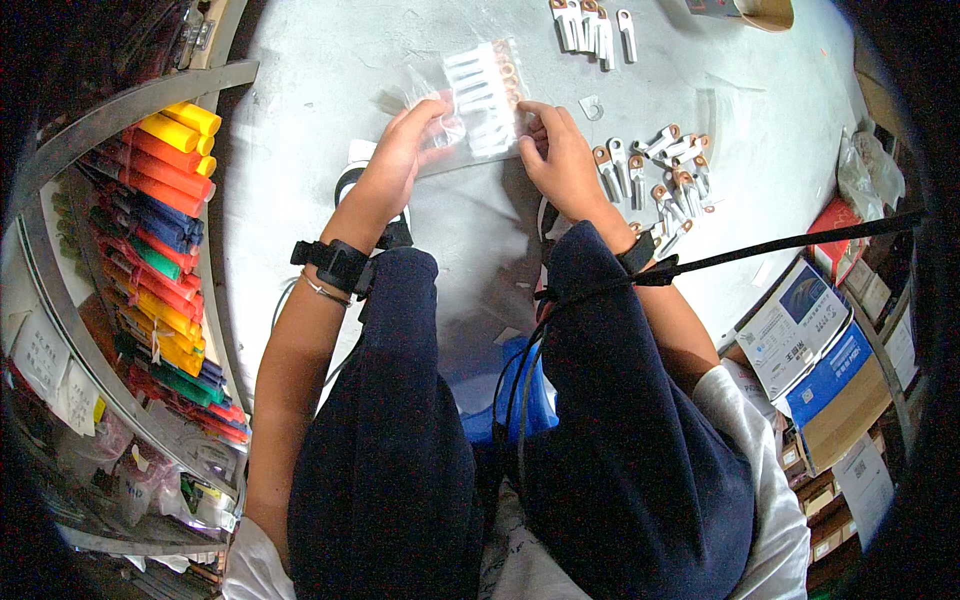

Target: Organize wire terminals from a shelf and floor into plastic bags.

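Observation:
A clear plastic bag [469, 154] holds several copper-and-aluminium cable lugs [480, 86], lined up side by side with their copper-coloured ring ends to the right. My left hand [401, 154] grips the bag's left side, where the film is crumpled. At its right edge, my right hand [562, 161] has curled fingers against the film; the exact grip is partly hidden. Right of that hand, loose cable lugs [637, 180] lie scattered on the pale floor [300, 97]. Another group of lugs [589, 26] lies at the far edge of view.
A metal rack on the left holds bundles of coloured tubes [169, 169]. Cardboard boxes [847, 420] stand at the right. A flat piece with a hole [591, 108] lies on the floor. Black cables [517, 390] run between my legs, and a strap [787, 244] stretches rightward from my right wrist.

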`<state>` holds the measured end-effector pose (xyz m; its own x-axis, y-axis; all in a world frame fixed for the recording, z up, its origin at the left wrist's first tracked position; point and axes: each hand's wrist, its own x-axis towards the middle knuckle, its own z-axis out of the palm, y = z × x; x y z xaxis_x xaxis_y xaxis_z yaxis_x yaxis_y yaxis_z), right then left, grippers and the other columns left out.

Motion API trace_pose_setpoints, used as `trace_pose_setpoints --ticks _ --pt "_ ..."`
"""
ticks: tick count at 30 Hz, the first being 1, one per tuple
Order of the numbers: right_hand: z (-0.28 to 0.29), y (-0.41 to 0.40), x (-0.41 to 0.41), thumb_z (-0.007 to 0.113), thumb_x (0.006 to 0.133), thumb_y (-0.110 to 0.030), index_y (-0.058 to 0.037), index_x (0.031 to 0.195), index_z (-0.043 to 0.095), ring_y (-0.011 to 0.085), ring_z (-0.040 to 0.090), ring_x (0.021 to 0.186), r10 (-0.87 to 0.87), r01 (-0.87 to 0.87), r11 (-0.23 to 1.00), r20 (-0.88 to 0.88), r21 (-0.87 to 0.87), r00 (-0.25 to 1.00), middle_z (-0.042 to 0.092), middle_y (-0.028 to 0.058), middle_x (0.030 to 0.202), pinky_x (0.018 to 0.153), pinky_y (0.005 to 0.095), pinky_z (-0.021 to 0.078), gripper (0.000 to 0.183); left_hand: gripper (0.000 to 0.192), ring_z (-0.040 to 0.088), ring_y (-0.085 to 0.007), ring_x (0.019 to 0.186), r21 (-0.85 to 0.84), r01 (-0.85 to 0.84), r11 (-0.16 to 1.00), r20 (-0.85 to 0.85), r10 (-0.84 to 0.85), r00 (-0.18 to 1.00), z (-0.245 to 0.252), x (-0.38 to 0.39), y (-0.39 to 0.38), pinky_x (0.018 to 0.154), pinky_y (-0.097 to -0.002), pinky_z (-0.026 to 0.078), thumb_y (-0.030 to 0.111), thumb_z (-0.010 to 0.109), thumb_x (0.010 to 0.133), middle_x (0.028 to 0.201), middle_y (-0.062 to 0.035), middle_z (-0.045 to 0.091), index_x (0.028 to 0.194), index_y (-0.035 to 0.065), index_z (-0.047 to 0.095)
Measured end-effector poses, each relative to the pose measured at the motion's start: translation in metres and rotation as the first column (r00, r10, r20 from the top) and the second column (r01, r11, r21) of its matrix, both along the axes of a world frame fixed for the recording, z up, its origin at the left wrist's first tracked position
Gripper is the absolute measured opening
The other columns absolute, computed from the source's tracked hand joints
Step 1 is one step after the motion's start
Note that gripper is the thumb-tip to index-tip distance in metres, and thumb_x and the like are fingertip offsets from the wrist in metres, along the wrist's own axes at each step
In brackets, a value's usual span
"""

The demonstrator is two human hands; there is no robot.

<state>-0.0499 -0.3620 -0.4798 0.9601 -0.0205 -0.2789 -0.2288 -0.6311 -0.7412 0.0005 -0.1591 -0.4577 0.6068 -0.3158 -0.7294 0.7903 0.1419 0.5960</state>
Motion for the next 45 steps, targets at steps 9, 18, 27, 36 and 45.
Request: trace_pose_setpoints --ticks 9,18,27,36,45 --pt "-0.003 0.000 -0.001 0.058 0.082 -0.005 -0.0041 0.118 0.056 0.0249 0.060 0.080 0.029 -0.028 0.999 0.027 -0.036 0.999 0.056 0.0134 0.091 0.074 0.0331 0.0498 0.036 0.049 0.048 -0.0193 0.119 -0.040 -0.068 0.997 -0.016 0.067 0.998 0.001 0.000 0.001 0.101 -0.0390 0.036 0.033 0.048 0.093 0.129 -0.0088 0.053 0.131 0.0012 0.046" --pt "-0.002 -0.001 -0.001 0.059 0.082 -0.005 -0.0044 0.118 0.057 0.0255 0.060 0.080 0.011 -0.011 1.000 0.023 -0.005 1.000 0.056 0.0136 0.090 0.073 0.0329 0.0496 0.036 0.047 0.050 -0.0207 0.118 0.010 -0.022 1.000 0.019 0.022 1.000 -0.001 -0.001 0.002 0.102 -0.0354 0.037 0.029 0.045 0.096 0.129 -0.0120 0.052 0.132 -0.0017 0.045" --pt "-0.002 -0.001 -0.001 0.059 0.082 -0.006 -0.0050 0.119 0.056 0.0244 0.060 0.081 0.001 -0.001 1.000 -0.001 0.009 1.000 0.056 0.0132 0.091 0.076 0.0322 0.0497 0.037 0.043 0.053 -0.0207 0.115 0.119 0.055 0.991 -0.014 -0.054 0.998 0.006 -0.002 0.000 0.101 -0.0350 0.040 0.028 0.048 0.095 0.124 -0.0112 0.055 0.127 -0.0007 0.048" --pt "0.001 -0.002 0.000 0.059 0.083 -0.007 -0.0050 0.120 0.056 0.0234 0.060 0.083 0.010 -0.011 1.000 -0.029 -0.023 1.000 0.057 0.0131 0.094 0.078 0.0323 0.0499 0.037 0.043 0.055 -0.0204 0.113 0.034 0.023 0.999 -0.055 -0.021 0.998 0.002 0.001 0.002 0.098 -0.0355 0.043 0.030 0.046 0.096 0.124 -0.0118 0.054 0.126 -0.0008 0.049" --pt "-0.004 -0.002 -0.001 0.059 0.082 -0.005 -0.0054 0.118 0.057 0.0234 0.061 0.079 0.013 -0.013 1.000 0.018 -0.009 1.000 0.057 0.0126 0.091 0.075 0.0319 0.0508 0.037 0.041 0.059 -0.0238 0.107 0.103 0.192 0.976 -0.019 -0.191 0.981 -0.002 -0.002 0.005 0.097 -0.0353 0.045 0.028 0.049 0.095 0.118 -0.0135 0.058 0.122 -0.0013 0.051"
